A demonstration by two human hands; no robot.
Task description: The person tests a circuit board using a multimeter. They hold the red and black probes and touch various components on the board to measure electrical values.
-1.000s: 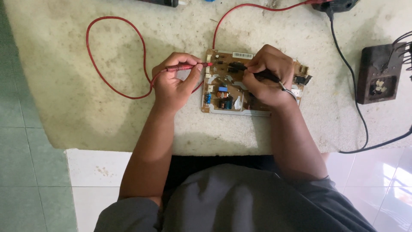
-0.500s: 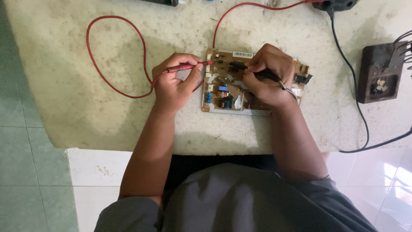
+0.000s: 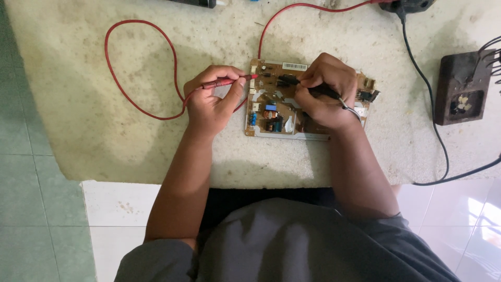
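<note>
A brown circuit board (image 3: 282, 112) lies flat on the pale stone table (image 3: 104, 141), between the person's two hands. The left hand (image 3: 211, 102) pinches a red test probe (image 3: 229, 81) between thumb and fingers, its tip touching the board's upper left edge. The probe's red lead (image 3: 133, 102) loops across the table behind it. The right hand (image 3: 326, 91) is curled around a black test probe (image 3: 308, 87), which points down at the board's middle. A dark brown box (image 3: 462, 89) with black wires sits well apart, to the right.
</note>
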